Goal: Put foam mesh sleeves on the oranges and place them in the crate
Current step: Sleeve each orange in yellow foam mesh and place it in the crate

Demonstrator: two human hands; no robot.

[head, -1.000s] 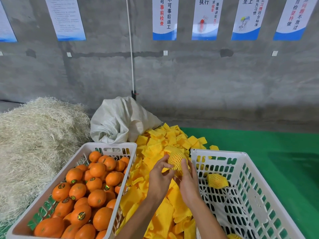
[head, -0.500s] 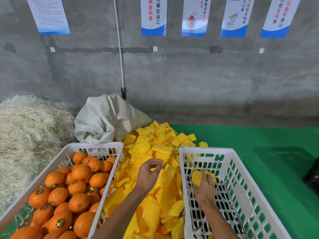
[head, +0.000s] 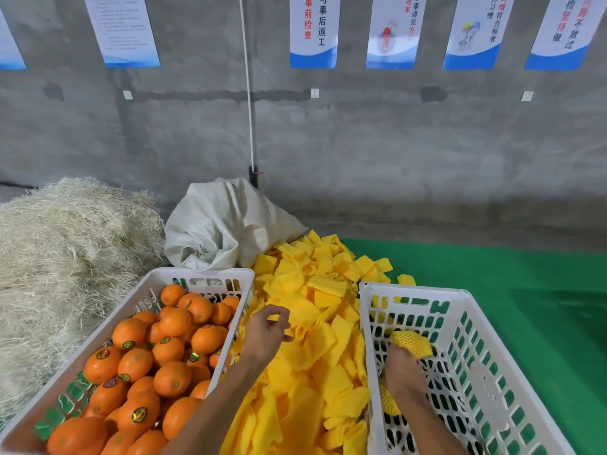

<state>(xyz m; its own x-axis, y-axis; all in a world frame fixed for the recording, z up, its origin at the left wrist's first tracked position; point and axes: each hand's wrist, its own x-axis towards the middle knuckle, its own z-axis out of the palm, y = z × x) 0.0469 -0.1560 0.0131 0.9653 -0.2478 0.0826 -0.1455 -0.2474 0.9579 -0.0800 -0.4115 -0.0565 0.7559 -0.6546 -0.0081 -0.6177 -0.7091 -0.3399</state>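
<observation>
White plastic crate (head: 466,310), right, receives a sleeved orange (head: 410,343) held low inside by the right hand (head: 402,372), fingers curled on it. A second sleeved orange (head: 389,400) lies just near of that wrist. Let go above the floor, the fruit could roll or bruise. Left hand (head: 266,336), loosely curled, pinches at the foam mesh sleeves (head: 315,323) heaped between the crates; whether it holds one is unclear. Bare oranges (head: 170,353) fill the left crate (head: 203,274).

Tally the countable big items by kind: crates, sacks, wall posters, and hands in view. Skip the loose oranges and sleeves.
White plastic crates: 2, the left crate with oranges, the right crate
White woven sack: 1
Blue-and-white wall posters: 6, some cut off by the frame
Hands: 2, left hand, right hand
Total: 11
</observation>
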